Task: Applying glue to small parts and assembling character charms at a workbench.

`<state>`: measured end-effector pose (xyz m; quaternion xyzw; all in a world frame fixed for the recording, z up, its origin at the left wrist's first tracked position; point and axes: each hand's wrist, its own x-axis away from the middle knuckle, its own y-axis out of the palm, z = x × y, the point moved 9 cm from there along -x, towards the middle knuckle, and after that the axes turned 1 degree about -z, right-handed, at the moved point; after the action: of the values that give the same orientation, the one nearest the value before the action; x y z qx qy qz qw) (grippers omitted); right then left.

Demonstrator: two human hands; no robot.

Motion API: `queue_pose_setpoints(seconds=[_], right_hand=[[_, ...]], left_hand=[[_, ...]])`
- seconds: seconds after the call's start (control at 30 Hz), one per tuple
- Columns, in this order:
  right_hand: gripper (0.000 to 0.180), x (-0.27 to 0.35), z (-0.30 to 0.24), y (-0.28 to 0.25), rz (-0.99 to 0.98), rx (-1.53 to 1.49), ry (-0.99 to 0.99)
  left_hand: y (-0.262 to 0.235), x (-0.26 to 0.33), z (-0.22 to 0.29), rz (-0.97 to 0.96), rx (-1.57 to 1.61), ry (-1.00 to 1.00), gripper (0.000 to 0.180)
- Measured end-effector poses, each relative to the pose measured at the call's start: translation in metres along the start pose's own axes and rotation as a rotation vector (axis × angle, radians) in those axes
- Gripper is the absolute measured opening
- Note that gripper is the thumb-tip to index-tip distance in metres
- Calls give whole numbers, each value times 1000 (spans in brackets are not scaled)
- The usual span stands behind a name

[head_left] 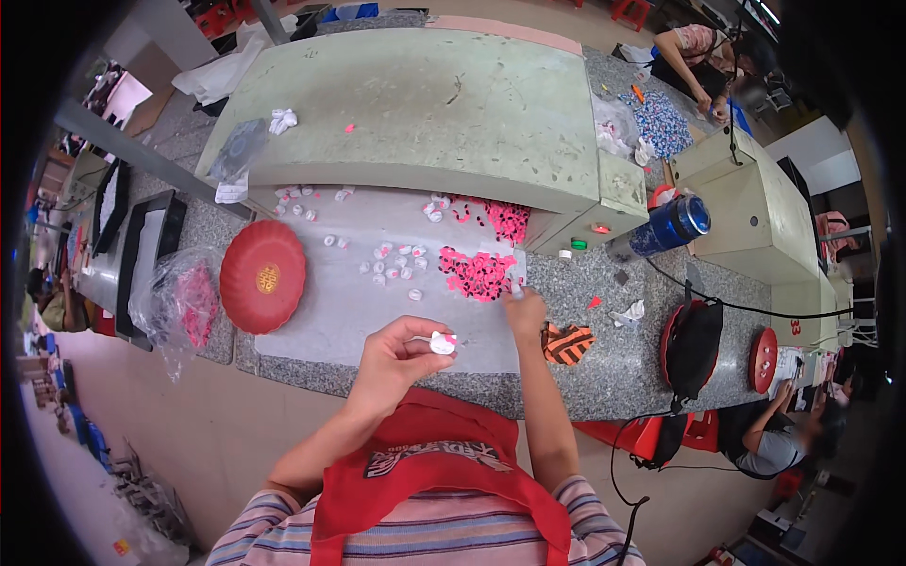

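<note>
L grip [396, 357] pinches 1 rounded white/pink piece [442, 345], R grip [526, 311] unclear, 1 red scalloped dish [242, 292] left, speckled-grey tabletop [618, 382], beige floor [226, 415].

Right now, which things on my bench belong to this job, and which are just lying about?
Apparently in use:
- white-and-pink piece in left hand
- pink-and-black bits by right hand

Seemingly lying about:
- blue bottle
- striped cloth
- crumpled scrap
</note>
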<state>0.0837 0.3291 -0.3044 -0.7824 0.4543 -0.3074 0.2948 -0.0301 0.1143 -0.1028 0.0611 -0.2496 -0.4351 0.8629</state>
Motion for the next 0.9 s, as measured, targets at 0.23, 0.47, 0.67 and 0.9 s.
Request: queue_pose_setpoints(seconds=[0.23, 0.47, 0.67, 0.9], right_hand=[[28, 4, -23, 1, 93, 206, -270], [23, 50, -7, 8, -422, -719, 273], [15, 94, -42, -26, -570, -955, 280], [19, 118, -86, -69, -414, -944, 232]], left_hand=[[-16, 3, 5, 55, 70, 50, 31], [-12, 17, 12, 15, 105, 131, 31], [-5, 23, 7, -20, 108, 141, 30], [-5, 29, 11, -12, 74, 159, 29]])
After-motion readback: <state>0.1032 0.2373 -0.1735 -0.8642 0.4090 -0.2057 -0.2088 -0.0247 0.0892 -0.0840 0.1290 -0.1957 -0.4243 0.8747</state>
